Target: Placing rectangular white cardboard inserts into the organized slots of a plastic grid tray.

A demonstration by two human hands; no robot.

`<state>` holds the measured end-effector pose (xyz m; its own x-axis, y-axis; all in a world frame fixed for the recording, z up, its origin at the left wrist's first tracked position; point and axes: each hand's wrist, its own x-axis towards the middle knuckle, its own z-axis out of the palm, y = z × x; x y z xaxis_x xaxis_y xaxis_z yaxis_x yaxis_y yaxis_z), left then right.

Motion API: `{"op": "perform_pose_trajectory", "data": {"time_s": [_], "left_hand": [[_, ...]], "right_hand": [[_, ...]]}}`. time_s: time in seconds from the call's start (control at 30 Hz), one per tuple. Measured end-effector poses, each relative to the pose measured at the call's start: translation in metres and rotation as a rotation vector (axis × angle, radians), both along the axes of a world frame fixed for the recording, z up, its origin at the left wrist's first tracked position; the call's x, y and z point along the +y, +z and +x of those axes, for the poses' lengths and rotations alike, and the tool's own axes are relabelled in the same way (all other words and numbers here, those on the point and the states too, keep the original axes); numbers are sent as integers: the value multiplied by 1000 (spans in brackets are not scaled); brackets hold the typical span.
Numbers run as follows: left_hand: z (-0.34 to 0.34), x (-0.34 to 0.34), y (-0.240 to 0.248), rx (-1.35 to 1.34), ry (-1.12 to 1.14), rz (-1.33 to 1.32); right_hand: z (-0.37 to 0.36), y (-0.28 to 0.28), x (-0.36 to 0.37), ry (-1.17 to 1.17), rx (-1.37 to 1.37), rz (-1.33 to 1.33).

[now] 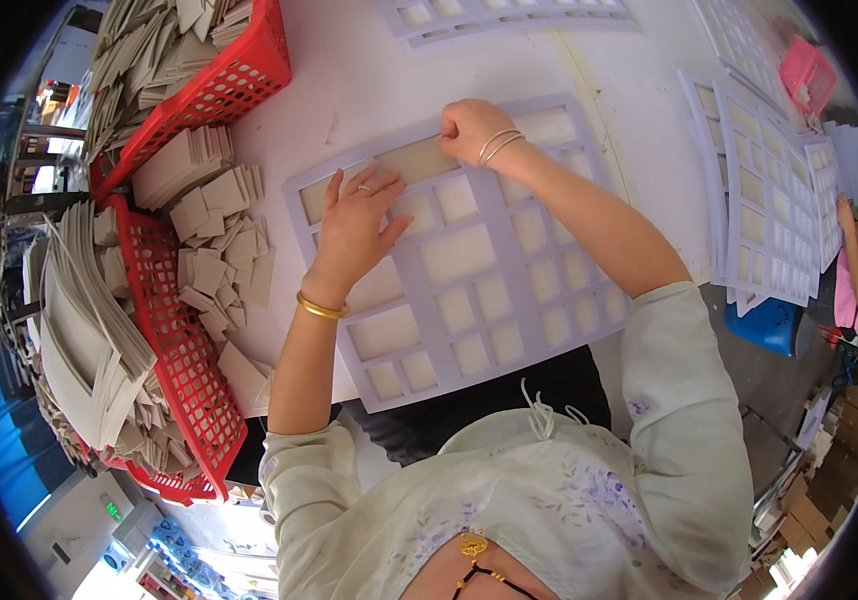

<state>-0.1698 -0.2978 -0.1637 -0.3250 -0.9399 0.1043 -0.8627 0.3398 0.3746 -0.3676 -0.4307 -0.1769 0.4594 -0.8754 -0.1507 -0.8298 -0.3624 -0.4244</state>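
Observation:
A pale lavender frame panel with several rectangular windows lies slanted on the white table before me. Grey-beige cardboard pieces fill its windows. Along its far side, a long cardboard strip sits in the widest window. My left hand rests with spread fingers on the panel's upper left, its fingertips on that strip. Curled into a fist, my right hand presses down at the strip's right end. Nothing shows in its fingers, though their undersides are hidden.
Red perforated baskets full of cardboard stand at the left. Loose cardboard pieces are heaped beside them. Another panel lies at the far edge. Stacked panels and a pink basket are at the right, near another person's arm.

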Motion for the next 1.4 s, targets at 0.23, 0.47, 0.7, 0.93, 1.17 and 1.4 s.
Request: {"op": "perform_pose_trajectory", "data": {"time_s": [0.23,0.47,0.7,0.93,1.17,1.4], "left_hand": [[5,1,-1,32,7,20],[4,0,-3,76,18,34],[6,-1,1,57,24,34],[19,-3,7,151,20,-110],[32,16,3,276,230,-330],[-13,19,-21,67,162,-257]], "right_hand": [[-25,9,-4,-55,-234,-98],[-23,-6,5,223,-205,-368],[-4,13,7,249,206,-281],[-22,13,-2,88,-232,-440],[-52,23,19,76,-222,-703],[-20,-1,57,456,-60,-641]]}}
